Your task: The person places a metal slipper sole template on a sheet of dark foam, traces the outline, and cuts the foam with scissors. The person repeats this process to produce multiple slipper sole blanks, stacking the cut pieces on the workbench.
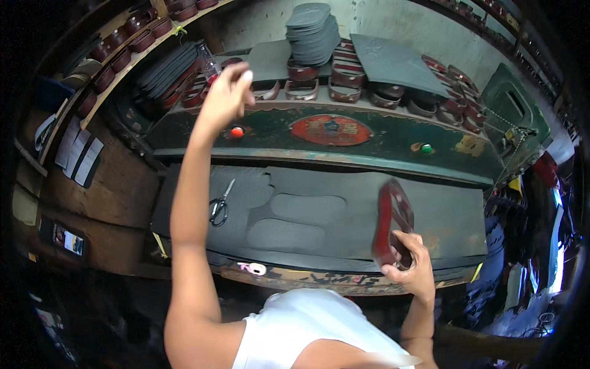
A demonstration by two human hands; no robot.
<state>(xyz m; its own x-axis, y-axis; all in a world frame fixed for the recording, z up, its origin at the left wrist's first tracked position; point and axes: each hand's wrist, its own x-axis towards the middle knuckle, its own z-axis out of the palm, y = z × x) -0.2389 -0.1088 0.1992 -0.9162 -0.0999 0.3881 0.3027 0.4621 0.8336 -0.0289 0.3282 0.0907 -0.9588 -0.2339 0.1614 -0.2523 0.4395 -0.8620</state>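
Note:
My right hand (415, 264) grips the near end of a dark red, sole-shaped cutting die (384, 221), a tall band of metal with crossbars. The die stands tilted on edge above the right part of a grey sheet (448, 215). Raised at the upper left, my left hand (228, 92) is empty, its fingers loosely bent and apart. Just behind it is a clear bottle (210, 60) with a red part at its lower end. Two sole-shaped outlines (307, 209) show in the middle of the sheet. Black-handled scissors (219, 206) lie to their left.
Behind the sheet runs a green machine beam (264, 132) with a red button (236, 132) and a green button (426, 148). On its top sit several dies (344, 77) and a stack of grey soles (312, 37). A phone (67, 239) lies at the left.

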